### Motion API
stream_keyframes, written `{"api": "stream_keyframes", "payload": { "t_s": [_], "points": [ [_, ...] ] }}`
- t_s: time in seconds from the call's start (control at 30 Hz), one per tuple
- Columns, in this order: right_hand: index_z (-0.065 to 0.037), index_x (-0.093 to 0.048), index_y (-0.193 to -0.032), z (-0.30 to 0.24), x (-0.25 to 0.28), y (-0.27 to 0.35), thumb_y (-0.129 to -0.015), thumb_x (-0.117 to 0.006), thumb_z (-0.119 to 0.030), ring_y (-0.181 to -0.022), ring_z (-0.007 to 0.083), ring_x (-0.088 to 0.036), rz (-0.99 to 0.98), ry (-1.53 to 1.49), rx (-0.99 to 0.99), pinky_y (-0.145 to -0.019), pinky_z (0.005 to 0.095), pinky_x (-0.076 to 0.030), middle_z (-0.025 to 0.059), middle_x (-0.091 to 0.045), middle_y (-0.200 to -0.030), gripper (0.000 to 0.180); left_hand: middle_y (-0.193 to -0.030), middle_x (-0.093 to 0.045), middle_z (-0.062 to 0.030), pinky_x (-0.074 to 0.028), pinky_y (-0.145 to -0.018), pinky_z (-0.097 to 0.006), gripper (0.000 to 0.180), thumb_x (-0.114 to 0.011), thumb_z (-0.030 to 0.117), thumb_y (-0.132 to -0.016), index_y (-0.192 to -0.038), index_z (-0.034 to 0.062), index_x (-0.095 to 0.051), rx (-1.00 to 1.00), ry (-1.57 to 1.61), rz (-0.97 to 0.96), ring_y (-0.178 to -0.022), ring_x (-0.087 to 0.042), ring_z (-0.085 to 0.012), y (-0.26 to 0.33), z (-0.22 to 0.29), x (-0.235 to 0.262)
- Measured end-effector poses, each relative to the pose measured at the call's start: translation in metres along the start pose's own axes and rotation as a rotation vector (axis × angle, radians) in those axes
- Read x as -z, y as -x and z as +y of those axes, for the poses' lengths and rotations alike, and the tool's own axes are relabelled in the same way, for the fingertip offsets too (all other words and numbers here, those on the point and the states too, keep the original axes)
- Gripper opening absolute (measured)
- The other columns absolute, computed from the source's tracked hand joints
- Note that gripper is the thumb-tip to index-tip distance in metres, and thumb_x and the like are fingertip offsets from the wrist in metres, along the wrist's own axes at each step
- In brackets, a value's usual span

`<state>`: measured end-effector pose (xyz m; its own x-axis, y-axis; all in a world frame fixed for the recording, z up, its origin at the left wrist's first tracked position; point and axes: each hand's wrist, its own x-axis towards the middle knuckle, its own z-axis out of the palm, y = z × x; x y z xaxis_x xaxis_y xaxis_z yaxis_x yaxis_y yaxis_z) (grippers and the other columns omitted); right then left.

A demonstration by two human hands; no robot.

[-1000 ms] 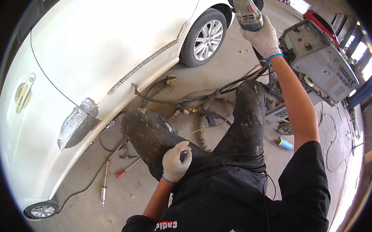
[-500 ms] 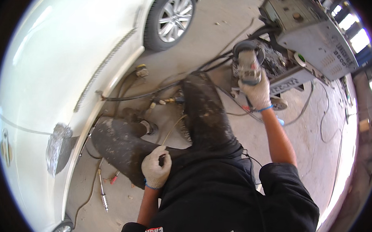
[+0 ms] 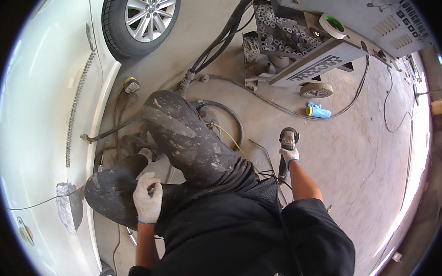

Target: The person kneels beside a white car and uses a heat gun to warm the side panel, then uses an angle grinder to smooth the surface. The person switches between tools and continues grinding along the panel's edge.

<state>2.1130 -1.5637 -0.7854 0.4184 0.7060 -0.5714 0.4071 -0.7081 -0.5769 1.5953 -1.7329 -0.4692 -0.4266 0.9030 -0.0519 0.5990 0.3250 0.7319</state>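
My right hand point(image 3: 289, 154), in a white knit glove, grips an angle grinder point(image 3: 288, 138) low over the floor beside my hip. The grinder's round head points away from me, and its dark body runs back under my wrist. My gloved left hand point(image 3: 148, 199) rests by my left thigh with its fingers curled in toward the thumb; nothing shows between them. To the left stands a white car point(image 3: 43, 141), and its side has a bare, sanded metal patch point(image 3: 68, 208). A wavy metal strip point(image 3: 75, 107) runs along the panel above that patch.
A grey wheeled machine point(image 3: 321, 67) with a tray of small metal rings point(image 3: 288, 29) stands far right. Thick black cables point(image 3: 226, 29) and a hose point(image 3: 274, 103) cross the floor. A blue roll point(image 3: 318, 111) lies near the machine's wheel. The car's front wheel point(image 3: 146, 15) is at far left.
My right hand has brought the grinder back from in front of the machine's tray to beside my hip. The view has turned right. My left hand stays curled by my thigh.
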Motion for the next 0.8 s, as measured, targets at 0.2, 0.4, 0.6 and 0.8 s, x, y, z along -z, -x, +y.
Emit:
{"api": "stream_keyframes", "payload": {
  "t_s": [0.2,0.4,0.6,0.8],
  "points": [
    [-0.003,-0.071,-0.102,0.065,-0.006,-0.022,-0.064,-0.080,-0.017,-0.076,0.0213,-0.065,-0.008,-0.224,-0.253,-0.074,0.0368,-0.052,0.0070,-0.069,-0.089,0.041,-0.109,-0.069,-0.0142,-0.054,-0.084,-0.032,0.025,-0.067,0.003,-0.083,-0.107,-0.0006,-0.064,0.094,-0.136,-0.131,-0.097,-0.069,-0.0233,-0.013,0.015,-0.009],
    [-0.002,-0.072,-0.105,0.070,0.003,-0.018,-0.071,-0.074,-0.025,-0.083,0.0252,-0.069,0.012,0.407,-0.183,-0.079,0.0374,-0.055,0.0121,-0.072,-0.090,0.041,-0.101,-0.069,-0.0200,-0.053,-0.084,-0.043,0.031,-0.065,0.018,-0.082,-0.111,0.0045,-0.062,0.142,-0.298,-0.365,-0.096,-0.067,-0.0363,-0.047,0.020,-0.045],
    [-0.001,-0.066,-0.110,-0.088,0.043,0.006,-0.081,-0.066,-0.029,-0.086,0.0301,-0.069,-0.346,0.768,0.174,-0.078,0.0414,-0.054,0.0191,-0.070,-0.092,0.040,-0.094,-0.067,-0.0228,-0.051,-0.082,-0.051,0.030,-0.062,0.023,-0.079,-0.103,0.0038,-0.061,-0.051,-0.517,-0.521,-0.092,-0.063,-0.0439,-0.067,0.011,-0.077],
    [0.004,-0.054,-0.132,-0.364,0.048,0.054,-0.087,-0.068,-0.029,-0.103,0.0289,-0.067,0.131,0.250,1.129,-0.090,0.0369,-0.052,0.0210,-0.068,-0.113,0.058,-0.103,-0.067,-0.0205,-0.051,-0.083,-0.048,0.036,-0.064,0.022,-0.081,-0.113,0.0049,-0.061,-0.038,-0.413,-0.439,-0.097,-0.063,-0.0416,-0.056,0.004,-0.063]
  ]
}}
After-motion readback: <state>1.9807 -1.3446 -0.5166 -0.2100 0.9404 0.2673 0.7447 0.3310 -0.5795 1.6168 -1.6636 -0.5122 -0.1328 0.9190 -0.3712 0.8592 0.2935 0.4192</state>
